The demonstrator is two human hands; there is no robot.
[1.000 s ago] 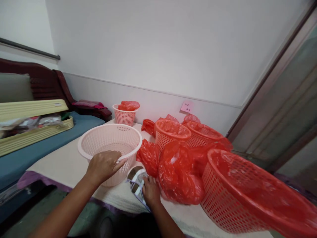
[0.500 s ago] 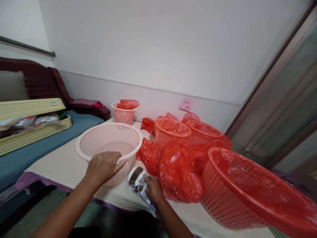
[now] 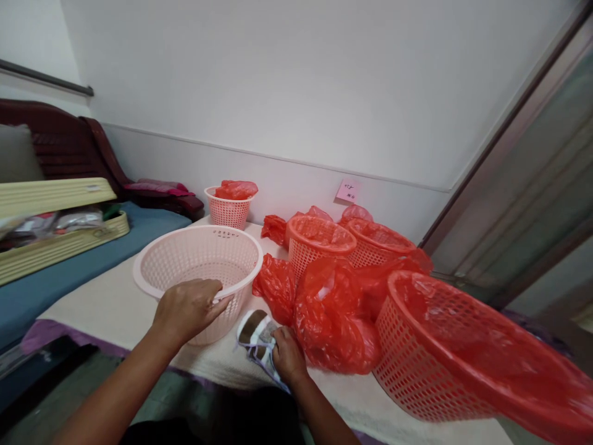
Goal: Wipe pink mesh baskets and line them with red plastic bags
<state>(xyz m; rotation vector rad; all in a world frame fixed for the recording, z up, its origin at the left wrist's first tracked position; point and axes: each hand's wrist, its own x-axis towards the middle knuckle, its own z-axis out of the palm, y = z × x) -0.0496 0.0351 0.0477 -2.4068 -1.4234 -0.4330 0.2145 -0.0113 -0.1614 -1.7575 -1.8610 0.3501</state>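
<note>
My left hand [image 3: 188,307] grips the near rim of a large pale pink mesh basket [image 3: 176,262] that stands unlined on the cream table [image 3: 104,306]. Just right of it, my right hand [image 3: 287,353] is closed on a white and brown shoe [image 3: 254,327] with pale laces, lying on the table between the basket and a crumpled red plastic bag [image 3: 333,321].
A big basket lined with red plastic [image 3: 445,352] tilts at the right. Two smaller lined baskets [image 3: 319,238] stand behind, and a small pink basket [image 3: 228,210] holding a red bag is near the wall. At left, a yellow open case [image 3: 55,228] lies on a blue surface.
My right hand has shifted on the shoe and now pinches it by its near side. The left hand stays on the basket rim. The view has drifted slightly right.
</note>
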